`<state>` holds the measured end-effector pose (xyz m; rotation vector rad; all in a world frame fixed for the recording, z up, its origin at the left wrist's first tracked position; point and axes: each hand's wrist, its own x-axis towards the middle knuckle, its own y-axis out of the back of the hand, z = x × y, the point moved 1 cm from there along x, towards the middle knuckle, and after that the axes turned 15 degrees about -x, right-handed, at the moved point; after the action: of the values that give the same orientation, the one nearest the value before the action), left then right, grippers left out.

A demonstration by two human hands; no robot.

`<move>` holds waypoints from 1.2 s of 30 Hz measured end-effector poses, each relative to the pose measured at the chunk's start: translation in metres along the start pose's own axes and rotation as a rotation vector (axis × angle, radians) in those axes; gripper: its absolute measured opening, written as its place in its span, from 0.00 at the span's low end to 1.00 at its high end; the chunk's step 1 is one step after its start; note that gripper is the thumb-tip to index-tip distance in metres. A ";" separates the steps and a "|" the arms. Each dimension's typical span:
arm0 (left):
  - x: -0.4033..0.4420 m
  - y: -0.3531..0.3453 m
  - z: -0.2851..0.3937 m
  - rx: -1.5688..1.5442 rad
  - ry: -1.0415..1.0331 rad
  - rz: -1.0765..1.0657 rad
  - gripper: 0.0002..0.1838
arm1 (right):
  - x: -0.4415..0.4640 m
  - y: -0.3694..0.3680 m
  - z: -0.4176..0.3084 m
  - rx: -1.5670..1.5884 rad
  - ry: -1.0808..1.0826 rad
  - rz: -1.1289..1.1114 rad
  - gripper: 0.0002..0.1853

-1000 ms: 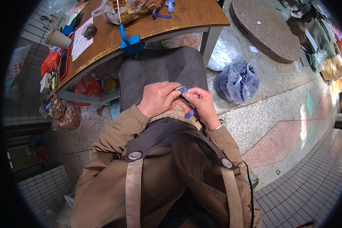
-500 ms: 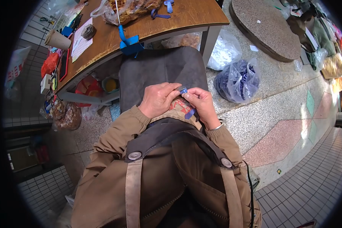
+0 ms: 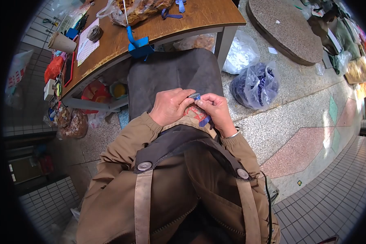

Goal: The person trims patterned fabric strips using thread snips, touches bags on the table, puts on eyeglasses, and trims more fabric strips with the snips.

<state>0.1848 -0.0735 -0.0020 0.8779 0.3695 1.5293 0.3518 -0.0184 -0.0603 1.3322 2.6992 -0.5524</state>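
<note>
Above my lap, my left hand (image 3: 168, 107) and my right hand (image 3: 218, 110) meet with fingertips pinched together. Between them is a small blue patterned fabric tie (image 3: 197, 97), mostly covered by the fingers. Its striped end (image 3: 204, 121) seems to hang below my right hand, though the link between the two parts is hidden. Something thin and grey shows at my left fingertips, too small to name. A tan apron cloth with red print (image 3: 194, 112) lies beneath the hands.
A dark padded seat (image 3: 175, 73) stands just ahead, against a wooden table (image 3: 207, 16). On the table lie small blue ties (image 3: 181, 5), a bag of brown items (image 3: 144, 10) and a blue clamp-like holder (image 3: 140, 45). Right of the seat sits a bag of dark-blue pieces (image 3: 254, 86).
Both hands stay nearly in place. The blue fabric between the fingertips has turned slightly, and less of its patterned face shows.
</note>
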 end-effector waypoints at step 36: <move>0.003 0.004 -0.009 -0.638 0.515 -0.040 0.11 | 0.017 0.010 0.018 0.770 -0.104 -0.120 0.05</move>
<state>0.1761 -0.0692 -0.0044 -0.0278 0.2352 1.6820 0.3478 -0.0066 -0.0841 1.1907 2.5704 -1.7408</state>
